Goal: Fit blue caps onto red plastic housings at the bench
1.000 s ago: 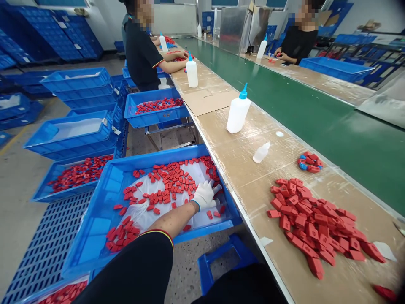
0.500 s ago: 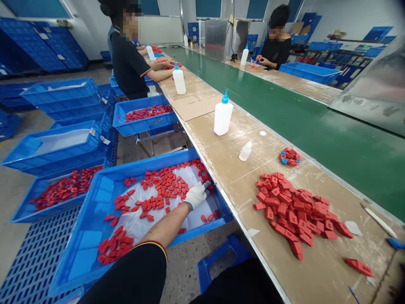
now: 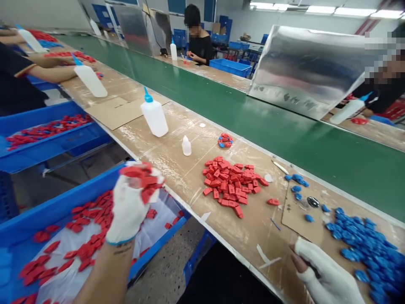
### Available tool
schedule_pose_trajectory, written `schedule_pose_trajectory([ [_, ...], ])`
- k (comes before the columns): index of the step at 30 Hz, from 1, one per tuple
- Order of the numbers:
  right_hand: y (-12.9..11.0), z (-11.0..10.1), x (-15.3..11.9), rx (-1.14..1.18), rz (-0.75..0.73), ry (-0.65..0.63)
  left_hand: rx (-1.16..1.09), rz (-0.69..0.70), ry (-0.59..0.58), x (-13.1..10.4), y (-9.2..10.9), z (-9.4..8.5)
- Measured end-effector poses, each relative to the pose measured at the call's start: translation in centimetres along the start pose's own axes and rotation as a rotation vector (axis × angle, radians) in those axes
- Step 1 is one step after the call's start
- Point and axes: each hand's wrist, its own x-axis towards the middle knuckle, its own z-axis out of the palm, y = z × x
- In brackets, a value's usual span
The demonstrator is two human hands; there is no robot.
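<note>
In its white glove, my left hand (image 3: 128, 207) is closed on several small red plastic pieces (image 3: 144, 181), held above the right side of the near blue tray (image 3: 72, 185). More red pieces (image 3: 101, 215) lie scattered in that tray over white sheeting. My right hand (image 3: 325, 270), also in a white glove with bare fingertips, hovers at the lower right by the heap of blue pieces (image 3: 367, 240). Its fingers curve loosely, apart from the thumb, and nothing shows in them. On the bench, a heap of red pieces (image 3: 230, 181) lies between my hands.
A large white bottle (image 3: 155, 116) and a small one (image 3: 186, 146) stand on the bench (image 3: 177, 169). Past them are a ring of red and blue pieces (image 3: 225, 140) and the green belt (image 3: 218, 95). Cardboard (image 3: 299, 215) holds a dark round thing (image 3: 313, 202). Co-workers sit around.
My left hand has risen out of the tray with red pieces in it. The view has swung right, bringing in my right hand and the blue heap.
</note>
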Motion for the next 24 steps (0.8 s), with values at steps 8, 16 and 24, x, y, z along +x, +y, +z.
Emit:
schedule_pose_trajectory([
  [8, -1.4, -2.3, -2.0, -0.054, -0.029, 0.123, 0.913, 0.956, -1.168, -1.5, 4.3, 19.7],
  [16, -1.7, -3.1, -2.7, -0.032, 0.032, 0.095, 0.97, 1.369, -1.433, -2.4, 2.9, 25.3],
  [24, -1.5, -2.9, -3.3, -0.023, 0.014, 0.147, 0.803, 1.333, -1.485, -1.4, 4.1, 25.1],
])
